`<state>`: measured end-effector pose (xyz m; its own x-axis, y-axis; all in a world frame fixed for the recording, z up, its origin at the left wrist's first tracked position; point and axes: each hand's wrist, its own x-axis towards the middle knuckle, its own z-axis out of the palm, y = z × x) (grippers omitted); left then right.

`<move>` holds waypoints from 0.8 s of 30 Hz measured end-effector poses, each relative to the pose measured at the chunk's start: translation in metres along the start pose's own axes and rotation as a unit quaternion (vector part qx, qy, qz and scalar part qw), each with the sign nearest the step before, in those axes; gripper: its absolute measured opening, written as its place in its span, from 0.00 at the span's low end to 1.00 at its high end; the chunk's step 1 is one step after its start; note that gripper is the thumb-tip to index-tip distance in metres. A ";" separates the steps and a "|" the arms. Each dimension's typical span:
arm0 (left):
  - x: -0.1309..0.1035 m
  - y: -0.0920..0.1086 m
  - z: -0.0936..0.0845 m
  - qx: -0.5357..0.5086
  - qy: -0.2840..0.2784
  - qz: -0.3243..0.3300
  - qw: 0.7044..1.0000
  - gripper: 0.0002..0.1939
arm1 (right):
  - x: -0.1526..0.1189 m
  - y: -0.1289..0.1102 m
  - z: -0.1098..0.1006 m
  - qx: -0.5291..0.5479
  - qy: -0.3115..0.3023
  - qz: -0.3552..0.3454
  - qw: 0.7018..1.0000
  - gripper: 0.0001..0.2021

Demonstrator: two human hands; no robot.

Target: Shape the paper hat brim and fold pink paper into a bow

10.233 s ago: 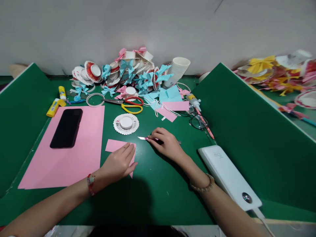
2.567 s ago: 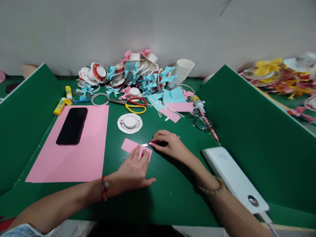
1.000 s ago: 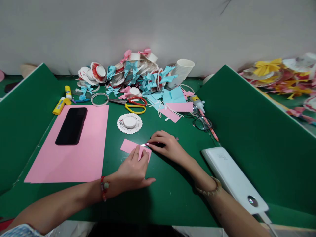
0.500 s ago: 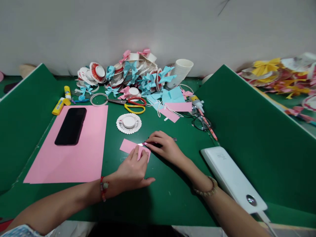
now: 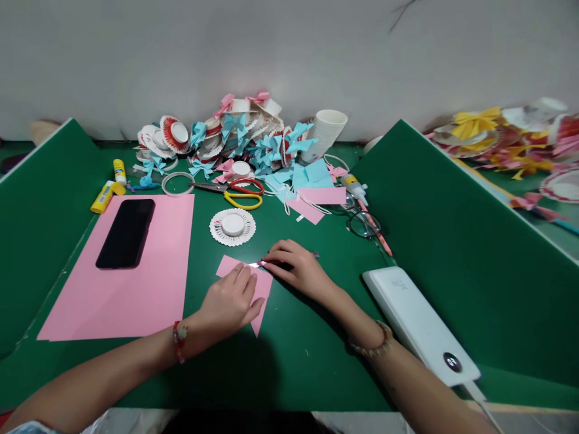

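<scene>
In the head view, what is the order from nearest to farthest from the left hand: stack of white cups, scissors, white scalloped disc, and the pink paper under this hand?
1. Pink paper: under the left hand, touching it.
2. White scalloped disc: beyond the hand.
3. Scissors: behind the disc.
4. Stack of white cups: at the back, toward the right.

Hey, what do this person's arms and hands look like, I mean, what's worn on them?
Both hands are ungloved. The left hand has a red beaded bracelet with a pale greenish bead at its wrist, and a scrap of pale blue fabric sleeve shows farther up. The right hand has a tan, chunky-textured bracelet at its wrist; no sleeve shows there.
</scene>
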<state>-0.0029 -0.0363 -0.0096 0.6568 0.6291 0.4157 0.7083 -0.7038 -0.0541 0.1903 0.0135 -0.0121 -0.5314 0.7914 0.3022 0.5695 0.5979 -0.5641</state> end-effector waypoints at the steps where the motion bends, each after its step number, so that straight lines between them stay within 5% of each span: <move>1: -0.002 0.001 0.001 0.018 0.011 0.002 1.000 0.17 | 0.000 0.000 0.000 0.000 0.000 0.000 1.000 0.06; 17: -0.007 0.003 0.005 0.048 0.033 0.021 0.998 0.20 | 0.000 0.006 -0.004 0.010 -0.005 0.034 0.999 0.06; 24: 0.001 -0.019 -0.007 -0.033 -0.049 0.035 0.998 0.13 | 0.000 0.003 -0.002 0.002 0.017 0.070 0.997 0.07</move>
<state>-0.0173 -0.0251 -0.0023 0.7284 0.6047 0.3222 0.6437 -0.7650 -0.0194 0.1935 0.0154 -0.0128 -0.4259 0.8707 0.2458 0.6337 0.4810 -0.6059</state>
